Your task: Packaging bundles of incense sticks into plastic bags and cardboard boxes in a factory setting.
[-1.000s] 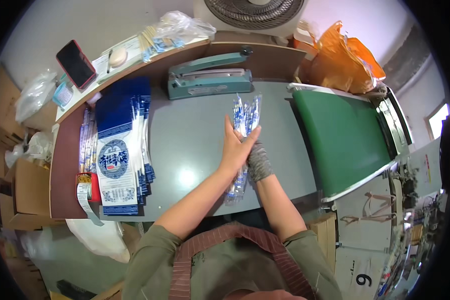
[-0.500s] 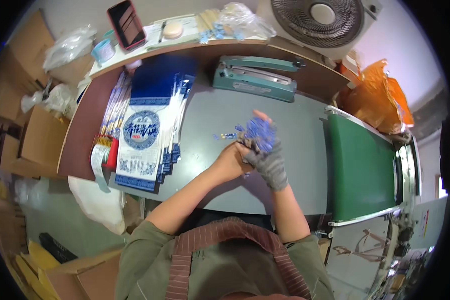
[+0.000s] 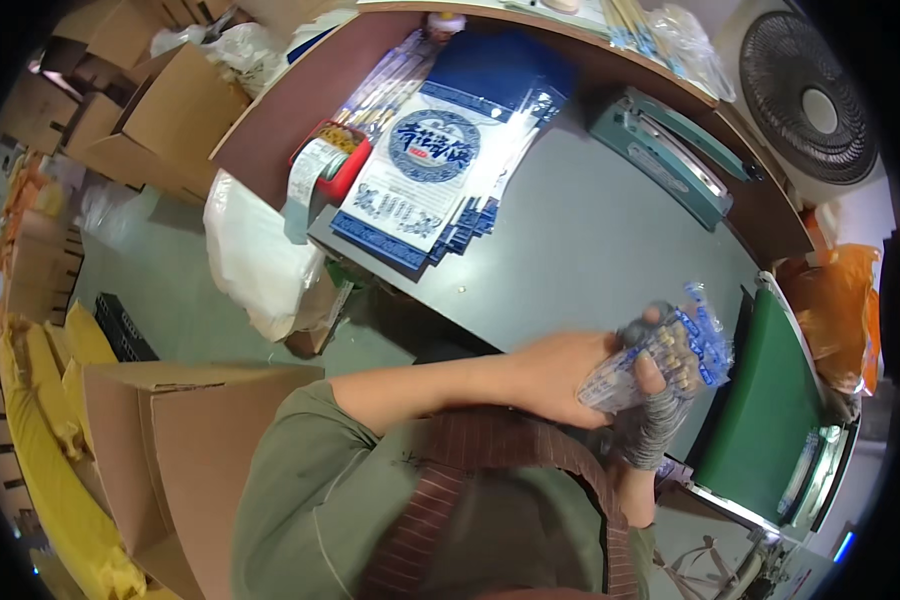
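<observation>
A bundle of wrapped chopsticks (image 3: pixel 682 352), in clear sleeves printed blue, is held between my hands over the right front of the grey tabletop. My bare left hand (image 3: pixel 568 375) lies across the bundle's near end, its fingers mostly hidden. My right hand (image 3: pixel 658 415), in a grey fingerless glove, wraps round it from the right, thumb on top. The blue ends of the sleeves fan out past the hands. To the left lies a stack of blue-and-white printed bags (image 3: pixel 425 165), with more wrapped chopsticks (image 3: pixel 388 85) beside it.
A teal bag sealer (image 3: pixel 665 155) stands at the back of the grey table (image 3: pixel 550 250). Near the left edge sits a red tape dispenser (image 3: pixel 345 165). A green conveyor belt (image 3: pixel 770 400) adjoins the right side. Open cardboard boxes (image 3: pixel 195 460) stand left; a fan (image 3: pixel 815 105) is back right.
My view has swung left, showing more floor and boxes. My hands have brought the chopstick bundle nearer my body at the table's right front, and the left hand now reaches across it.
</observation>
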The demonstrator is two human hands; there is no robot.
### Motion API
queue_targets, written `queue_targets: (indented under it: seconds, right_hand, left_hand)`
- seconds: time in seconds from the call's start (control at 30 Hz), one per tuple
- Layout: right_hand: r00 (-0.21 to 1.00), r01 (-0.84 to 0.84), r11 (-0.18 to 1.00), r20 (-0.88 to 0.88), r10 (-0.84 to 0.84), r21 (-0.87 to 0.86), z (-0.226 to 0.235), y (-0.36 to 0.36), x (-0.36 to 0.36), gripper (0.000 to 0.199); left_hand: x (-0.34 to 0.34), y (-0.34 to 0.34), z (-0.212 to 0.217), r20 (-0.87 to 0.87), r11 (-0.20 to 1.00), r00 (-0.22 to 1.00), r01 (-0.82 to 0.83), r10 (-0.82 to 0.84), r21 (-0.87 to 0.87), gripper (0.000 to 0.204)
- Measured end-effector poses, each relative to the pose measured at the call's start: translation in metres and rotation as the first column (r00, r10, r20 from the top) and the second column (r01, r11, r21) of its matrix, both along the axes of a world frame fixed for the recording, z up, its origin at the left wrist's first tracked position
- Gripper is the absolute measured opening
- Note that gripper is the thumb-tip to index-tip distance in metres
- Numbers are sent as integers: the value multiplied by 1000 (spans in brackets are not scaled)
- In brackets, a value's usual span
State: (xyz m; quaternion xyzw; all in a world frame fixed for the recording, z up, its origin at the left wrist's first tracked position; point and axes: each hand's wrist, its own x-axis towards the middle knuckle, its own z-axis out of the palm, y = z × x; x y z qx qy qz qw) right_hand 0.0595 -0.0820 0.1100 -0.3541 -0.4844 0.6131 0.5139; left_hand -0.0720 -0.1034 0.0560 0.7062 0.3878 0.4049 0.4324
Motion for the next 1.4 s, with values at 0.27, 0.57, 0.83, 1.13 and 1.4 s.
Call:
queue_targets:
  seconds: [0.27,0.57,0.83,1.13,1.4]
  right_hand:
    - [743,-613,745,128,657,-264,-77,65,7,32]
    - [887,-435,769,-74,456,-468,-82,47,-6,23]
    - [892,-436,758,-120,437,-484,-72,41,-17,23]
    - [904,-419,798,-113,413,-432,-76,40,-1,22]
    - [884,-460,795,-122,451,-395,-70,35,5,24]
  left_hand:
    - [-23,-42,-47,81,845,985,174,-154,-506,51]
    - [-227,-75,-62,-611,690,322,-357,723,629,30]
    - [-259,1,-35,-499,802,633,-526,592,284,37]
    - [-243,-9,-20,-471,975,854,-208,220,79,15]
    - [-233,20,1,-474,909,776,-370,417,194,10]
